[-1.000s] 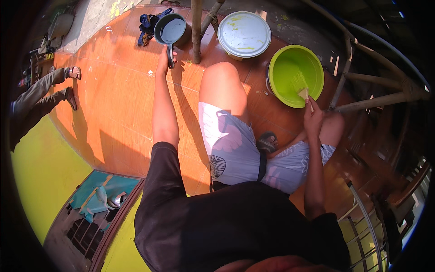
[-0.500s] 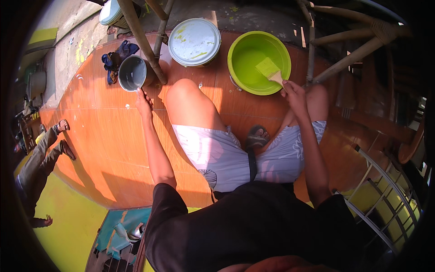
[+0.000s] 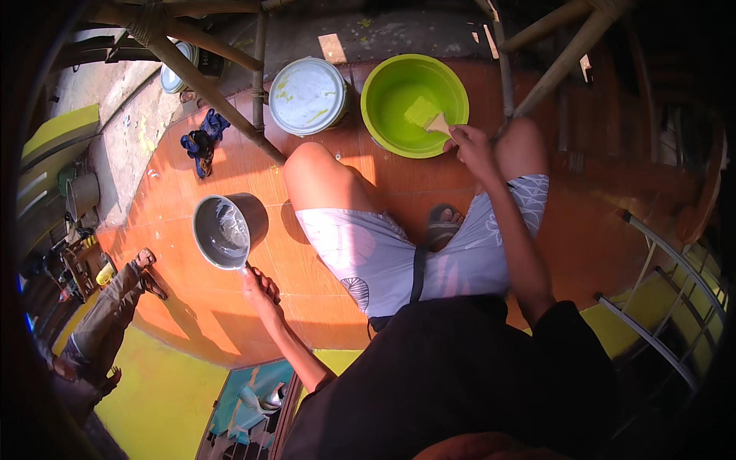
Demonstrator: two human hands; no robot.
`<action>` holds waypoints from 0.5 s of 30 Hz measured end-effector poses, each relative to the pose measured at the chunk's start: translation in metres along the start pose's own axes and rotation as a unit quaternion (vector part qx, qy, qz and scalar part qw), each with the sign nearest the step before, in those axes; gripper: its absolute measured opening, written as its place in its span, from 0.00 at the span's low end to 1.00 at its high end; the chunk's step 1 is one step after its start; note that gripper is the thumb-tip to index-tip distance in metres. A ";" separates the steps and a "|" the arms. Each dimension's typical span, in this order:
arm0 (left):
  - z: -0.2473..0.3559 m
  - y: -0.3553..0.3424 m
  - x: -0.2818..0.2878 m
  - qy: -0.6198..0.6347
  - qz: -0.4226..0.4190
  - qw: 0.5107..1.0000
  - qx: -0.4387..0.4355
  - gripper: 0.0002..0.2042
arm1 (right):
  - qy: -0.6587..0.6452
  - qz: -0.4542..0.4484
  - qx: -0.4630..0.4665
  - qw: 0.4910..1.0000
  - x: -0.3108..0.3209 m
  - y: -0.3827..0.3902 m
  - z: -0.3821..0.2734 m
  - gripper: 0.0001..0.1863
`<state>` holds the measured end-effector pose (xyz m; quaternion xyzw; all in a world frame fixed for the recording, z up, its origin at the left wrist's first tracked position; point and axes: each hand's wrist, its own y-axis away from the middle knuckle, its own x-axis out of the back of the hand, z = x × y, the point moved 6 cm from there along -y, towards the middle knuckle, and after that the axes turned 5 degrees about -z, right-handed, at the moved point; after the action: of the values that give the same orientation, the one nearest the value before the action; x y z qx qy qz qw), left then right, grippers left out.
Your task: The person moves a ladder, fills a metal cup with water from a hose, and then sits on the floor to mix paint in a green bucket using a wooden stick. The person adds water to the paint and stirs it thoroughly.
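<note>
My left hand (image 3: 262,291) is closed round the handle of a grey dipper (image 3: 255,217), held over the tiled floor left of my knee. The dipper's mouth is tipped toward the left, and a little clear liquid glistens inside. On the right, my right hand (image 3: 471,146) grips a wide paintbrush (image 3: 438,124) by its pale handle. Its bristles lie in or just over the yellow-green paint inside a lime-green basin (image 3: 369,115). The basin stands on the floor beyond my knees.
Left of the basin stands a lidded white bucket (image 3: 308,93). Bamboo poles (image 3: 205,83) rise at the left and right. Dark crumpled cloth (image 3: 202,146) lies on the orange tiles (image 3: 172,207). Another person (image 3: 107,314) is at the far left; a metal rack (image 3: 652,245) stands at right.
My left hand has brought the dipper nearer to me, away from the cloth and the bamboo pole, and tilted it. The brush stays at the basin. The whole view has shifted somewhat.
</note>
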<state>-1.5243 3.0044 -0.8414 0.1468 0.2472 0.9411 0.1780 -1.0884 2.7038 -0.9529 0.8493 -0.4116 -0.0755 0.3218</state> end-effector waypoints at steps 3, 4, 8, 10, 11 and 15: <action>0.042 0.034 -0.012 -0.020 -0.030 0.999 -0.015 0.19 | 0.006 0.002 0.016 1.000 0.003 -0.002 -0.004 0.17; 0.053 0.043 -0.019 -0.020 -0.031 0.999 -0.016 0.19 | 0.005 -0.001 0.020 1.000 0.004 -0.001 -0.005 0.17; 0.091 0.067 -0.054 -0.008 -0.060 0.997 -0.039 0.19 | 0.022 0.005 0.046 0.999 0.011 -0.001 -0.015 0.17; 0.105 0.075 -0.075 -0.006 -0.089 0.995 -0.048 0.19 | 0.024 0.009 0.059 0.998 0.014 0.000 -0.021 0.16; 0.110 0.079 -0.086 -0.007 -0.104 0.993 -0.051 0.19 | 0.020 0.010 0.061 0.998 0.016 0.001 -0.023 0.16; 0.115 0.077 -0.139 -0.026 -0.164 0.984 -0.071 0.17 | 0.013 0.008 0.058 0.998 0.021 0.005 -0.026 0.16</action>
<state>-1.3787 2.9324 -0.7320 0.1161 0.1959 0.9102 0.3460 -1.0677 2.6983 -0.9268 0.8641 -0.4181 -0.0382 0.2777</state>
